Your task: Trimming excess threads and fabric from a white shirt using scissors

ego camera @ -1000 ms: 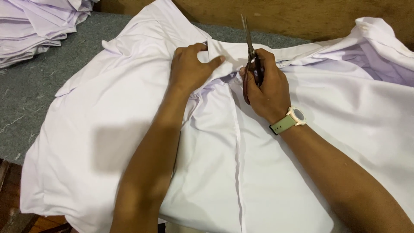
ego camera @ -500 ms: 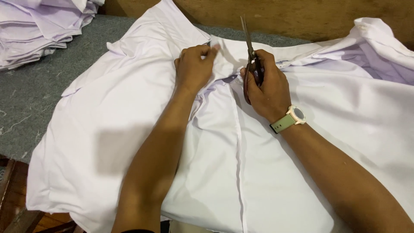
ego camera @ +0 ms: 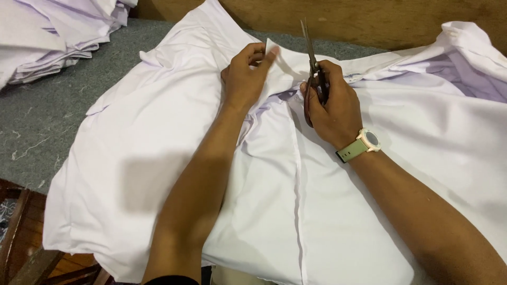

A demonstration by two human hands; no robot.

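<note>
A white shirt (ego camera: 174,158) lies spread front-up on a grey table (ego camera: 37,121), its collar (ego camera: 288,66) at the far edge, near a wooden wall (ego camera: 380,21). The left hand (ego camera: 245,79) pinches the collar's left point and lifts it off the cloth, fingers curled round the fabric. The right hand (ego camera: 330,103) is clenched on the handles of a pair of scissors (ego camera: 312,63) — the blades stand together, tips pointing far, just right of the raised collar point and not visibly biting into any cloth. A watch (ego camera: 364,143) with a pale green strap sits on the right wrist.

How far the work has got is hard to judge: the collar is being held up and the scissors are at hand, but I cannot see a loose thread or a cut edge, so any trimming here looks not yet done. The placket seam runs down the shirt's middle, flat and closed. A stack (ego camera: 47,37) of folded white garments sits far left — whether finished or waiting, I cannot tell.
</note>
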